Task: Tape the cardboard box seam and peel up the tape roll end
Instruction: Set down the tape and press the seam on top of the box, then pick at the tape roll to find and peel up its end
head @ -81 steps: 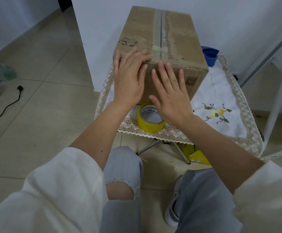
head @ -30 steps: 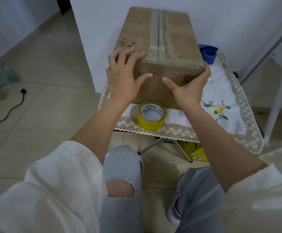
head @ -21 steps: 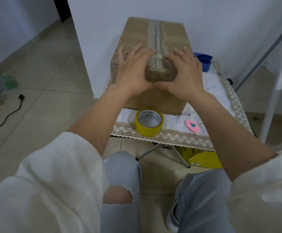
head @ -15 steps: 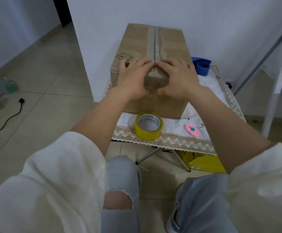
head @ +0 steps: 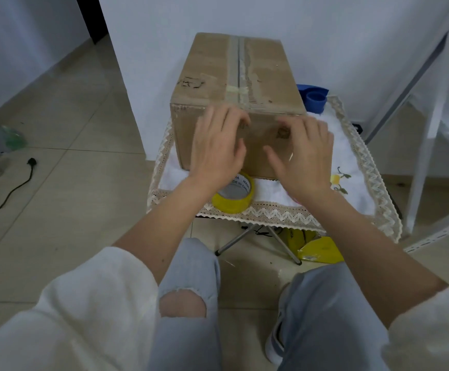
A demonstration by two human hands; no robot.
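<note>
A brown cardboard box (head: pixel 212 65) stands on a small table covered by a white lace-edged cloth (head: pixel 357 188). Clear tape runs along its top seam. My left hand (head: pixel 216 145) and my right hand (head: pixel 302 153) are spread in front of the box's near face, fingers loosely extended and blurred; I cannot tell whether they touch the cardboard. Neither hand holds anything. A yellow tape roll (head: pixel 234 198) lies flat on the cloth just below my left wrist, which partly covers it.
A blue object (head: pixel 315 99) sits behind the box at the right. White metal frame legs (head: pixel 427 145) stand at the right. Under the table lie yellow packaging (head: pixel 322 250) and folding legs. A black cable (head: pixel 9 194) trails on the tiled floor at the left.
Both hands have slid from the box's top front edge, where they pressed the tape end over the seam, down to the near face and apart. The pink item on the cloth is now hidden.
</note>
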